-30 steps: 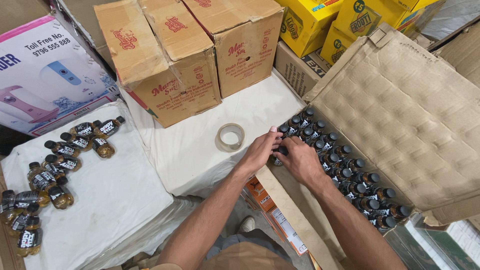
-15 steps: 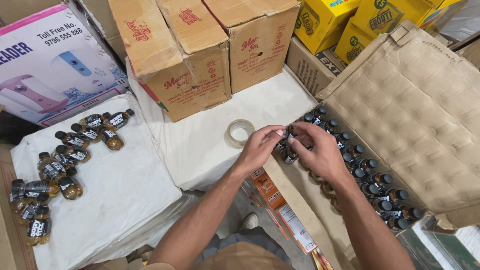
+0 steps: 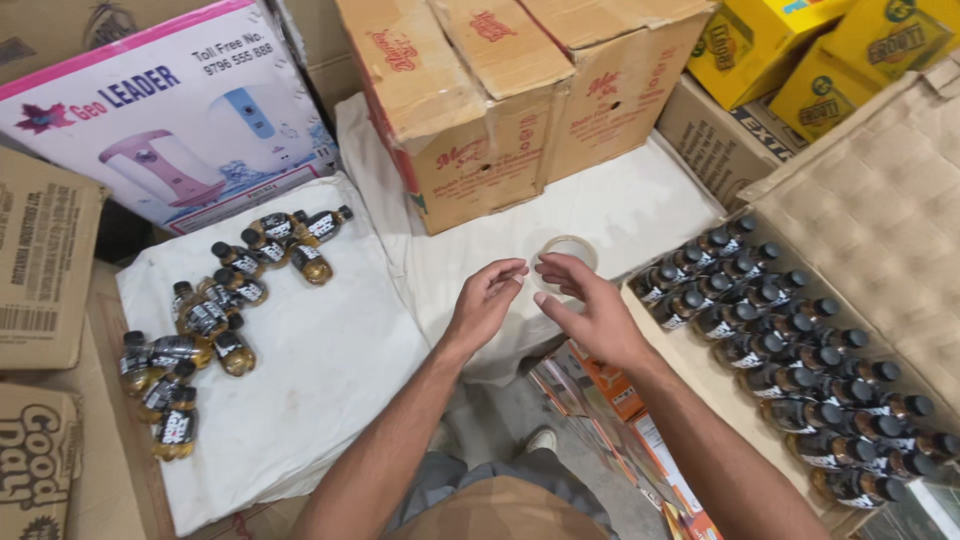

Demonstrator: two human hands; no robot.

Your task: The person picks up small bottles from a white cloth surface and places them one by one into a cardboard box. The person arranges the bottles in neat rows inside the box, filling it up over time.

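Two hands hover over a white sheet [image 3: 620, 205], both empty. The left hand [image 3: 487, 305] is loosely open, fingers bent, holding nothing. The right hand [image 3: 590, 305] is likewise open, fingers spread slightly, with nothing in its grip. Fingertips of the two hands are near each other but apart.

Nearest thing: a tape roll [image 3: 566, 250], a pale, translucent ring lying flat on the sheet, just beyond the right hand's fingers and partly covered by them. Whether the fingers touch it cannot be told.

Containers: an open carton [image 3: 690, 375] at right holds small bottles [image 3: 790, 345] standing upright in close rows, dark caps up, dark labels, amber liquid. Its moulded cardboard lid [image 3: 880, 215] stands folded back behind the rows. The near-left corner of the carton has bare floor showing beside the first bottles.

On a second white sheet [image 3: 330, 390] at left, loose bottles [image 3: 215, 315] of the same kind lie on their sides in an uneven scatter.

Behind the tape roll stand closed brown boxes [image 3: 480, 100]; yellow boxes [image 3: 790, 50] sit at upper right; a white and pink appliance box [image 3: 150, 120] at upper left.
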